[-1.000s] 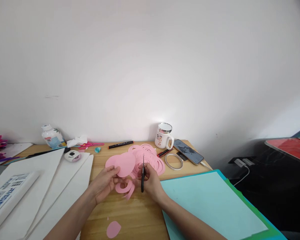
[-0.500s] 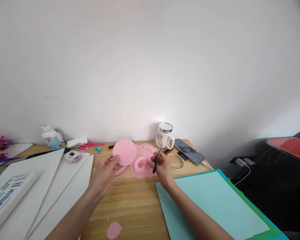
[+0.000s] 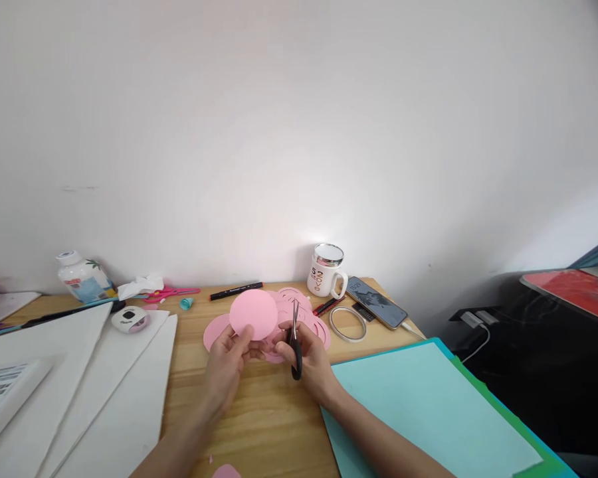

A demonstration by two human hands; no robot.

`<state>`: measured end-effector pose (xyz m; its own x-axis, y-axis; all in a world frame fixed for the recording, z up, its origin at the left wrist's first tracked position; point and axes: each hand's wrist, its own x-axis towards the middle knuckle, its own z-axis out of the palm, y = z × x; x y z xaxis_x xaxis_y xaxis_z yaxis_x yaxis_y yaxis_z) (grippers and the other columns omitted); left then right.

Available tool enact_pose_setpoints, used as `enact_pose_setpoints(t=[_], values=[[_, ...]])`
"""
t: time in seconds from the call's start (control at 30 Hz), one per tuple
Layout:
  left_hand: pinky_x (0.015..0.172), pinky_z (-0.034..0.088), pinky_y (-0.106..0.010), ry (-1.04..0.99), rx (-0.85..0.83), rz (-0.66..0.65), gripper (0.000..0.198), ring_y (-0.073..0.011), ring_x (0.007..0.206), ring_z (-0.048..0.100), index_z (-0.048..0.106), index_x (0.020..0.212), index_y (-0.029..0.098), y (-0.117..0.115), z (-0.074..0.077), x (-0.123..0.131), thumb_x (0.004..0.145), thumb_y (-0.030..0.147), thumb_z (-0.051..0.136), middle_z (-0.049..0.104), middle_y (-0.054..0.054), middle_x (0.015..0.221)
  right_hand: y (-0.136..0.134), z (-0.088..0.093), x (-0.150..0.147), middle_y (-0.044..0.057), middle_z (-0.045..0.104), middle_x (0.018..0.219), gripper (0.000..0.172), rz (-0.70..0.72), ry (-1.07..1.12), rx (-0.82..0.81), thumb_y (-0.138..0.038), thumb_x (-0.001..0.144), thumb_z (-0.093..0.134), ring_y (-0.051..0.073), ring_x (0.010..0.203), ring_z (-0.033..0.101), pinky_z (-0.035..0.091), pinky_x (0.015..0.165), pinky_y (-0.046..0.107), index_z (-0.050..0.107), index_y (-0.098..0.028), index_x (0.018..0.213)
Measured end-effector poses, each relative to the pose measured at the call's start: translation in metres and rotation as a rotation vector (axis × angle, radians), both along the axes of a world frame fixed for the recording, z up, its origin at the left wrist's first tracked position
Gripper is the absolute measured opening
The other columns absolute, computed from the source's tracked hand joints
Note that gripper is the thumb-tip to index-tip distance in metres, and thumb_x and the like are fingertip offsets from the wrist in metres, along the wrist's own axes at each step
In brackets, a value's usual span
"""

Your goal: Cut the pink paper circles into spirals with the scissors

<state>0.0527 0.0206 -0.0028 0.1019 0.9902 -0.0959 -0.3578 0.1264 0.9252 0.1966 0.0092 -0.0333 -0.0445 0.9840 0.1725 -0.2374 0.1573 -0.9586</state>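
A round pink paper disc (image 3: 254, 313) is pinched by its lower edge between the thumb and fingers of my left hand (image 3: 228, 362). My right hand (image 3: 309, 358) holds black-handled scissors (image 3: 296, 342), their blades pointing up toward the wall. The scissors are just right of the disc, apart from it. Behind and below both hands lies a pile of pink paper pieces (image 3: 292, 299), some of them curled or slit; my hands cover part of it. Another pink paper piece (image 3: 226, 471) lies at the bottom edge of the view.
Along the wall stand a white bottle (image 3: 84, 277), a black marker (image 3: 236, 291) and a white mug (image 3: 325, 271). A phone (image 3: 377, 302) and a ring of tape (image 3: 347, 324) lie to the right. Pale blue sheets (image 3: 418, 405) cover the right side, white sheets (image 3: 114, 392) the left.
My left hand has brought the disc slightly right and lower. My right hand has moved left with the scissors, closer to the disc. More of the pink pile and the black marker now show.
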Motion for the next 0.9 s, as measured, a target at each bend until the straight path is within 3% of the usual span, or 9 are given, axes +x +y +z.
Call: enact_pose_setpoints(t=[0.17,0.33,0.6,0.9], values=[[0.04,0.04,-0.021,0.187,0.026,-0.112,0.027,-0.0118,0.041,0.052,0.06,0.069,0.013,-0.004,-0.009,-0.001,0.064,0.037,0.071,0.059,0.0,0.046,-0.002,0.007,0.001,-0.007,0.043,0.059,0.033,-0.141,0.011,-0.047,-0.034,0.062,0.076,0.011,0.054,0.04,0.036,0.051,0.022,0.05,-0.021,0.077],[0.035,0.036,-0.021,0.41,-0.002,-0.252,0.036,-0.0103,0.031,0.046,0.059,0.046,0.012,-0.005,-0.013,-0.003,0.065,0.042,0.067,0.054,-0.003,0.037,-0.004,0.009,0.004,-0.005,0.045,0.063,0.03,-0.151,-0.04,-0.002,-0.037,0.065,0.074,0.012,0.057,0.041,0.036,0.053,0.023,0.053,-0.021,0.079],[0.038,0.036,-0.022,0.398,0.167,0.015,0.041,-0.0112,0.033,0.045,0.053,0.041,0.017,-0.017,0.003,-0.003,0.073,0.041,0.058,0.05,0.0,0.035,-0.021,0.006,-0.012,0.001,0.057,0.069,0.037,0.296,0.026,0.008,-0.051,0.067,0.069,0.019,0.066,0.056,0.044,0.062,0.03,0.054,-0.019,0.08],[0.034,0.033,-0.022,0.491,0.12,0.085,0.031,-0.0113,0.032,0.043,0.055,0.039,0.018,-0.018,-0.001,-0.001,0.065,0.032,0.067,0.051,0.0,0.034,-0.025,0.008,-0.014,0.001,0.058,0.071,0.044,0.274,0.033,-0.018,-0.051,0.062,0.073,0.018,0.067,0.057,0.043,0.061,0.027,0.05,-0.021,0.083]])
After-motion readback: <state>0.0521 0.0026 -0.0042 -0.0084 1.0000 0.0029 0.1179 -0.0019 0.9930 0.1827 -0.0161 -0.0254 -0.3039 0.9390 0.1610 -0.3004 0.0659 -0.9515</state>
